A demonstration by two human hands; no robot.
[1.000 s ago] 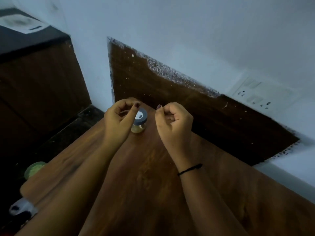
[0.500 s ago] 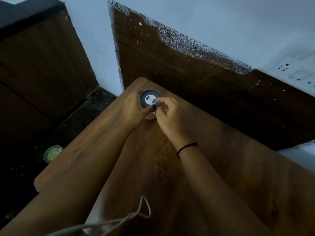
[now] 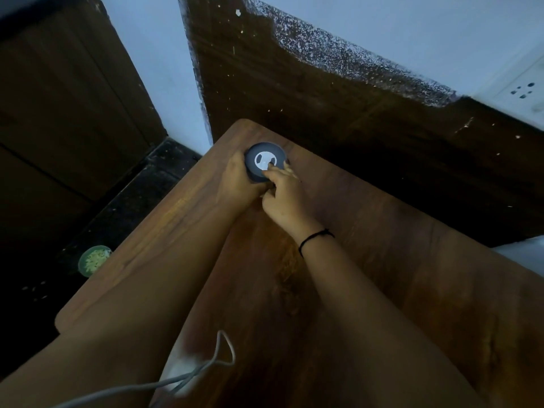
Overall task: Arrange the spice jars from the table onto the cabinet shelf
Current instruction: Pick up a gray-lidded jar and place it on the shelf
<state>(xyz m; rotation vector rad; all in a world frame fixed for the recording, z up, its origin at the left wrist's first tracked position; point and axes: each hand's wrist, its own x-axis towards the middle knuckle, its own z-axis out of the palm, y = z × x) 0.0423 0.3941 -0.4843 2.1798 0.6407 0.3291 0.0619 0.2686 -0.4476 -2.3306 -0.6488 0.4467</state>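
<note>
A spice jar with a dark grey lid and a white centre stands near the far left corner of the wooden table. My left hand wraps around the jar's body from the left, so the jar's glass is hidden. My right hand rests against the jar from the right, its fingertips on the white part of the lid. A black band circles my right wrist.
A dark wooden panel rises behind the table, and a white socket plate sits on the wall at right. A dark cabinet stands at left. A green bowl lies on the dark floor. A grey cord hangs near me.
The jar has been turned upright from a tilt, with its lid now facing me. My right hand has closed in onto the lid. The view has tilted downward.
</note>
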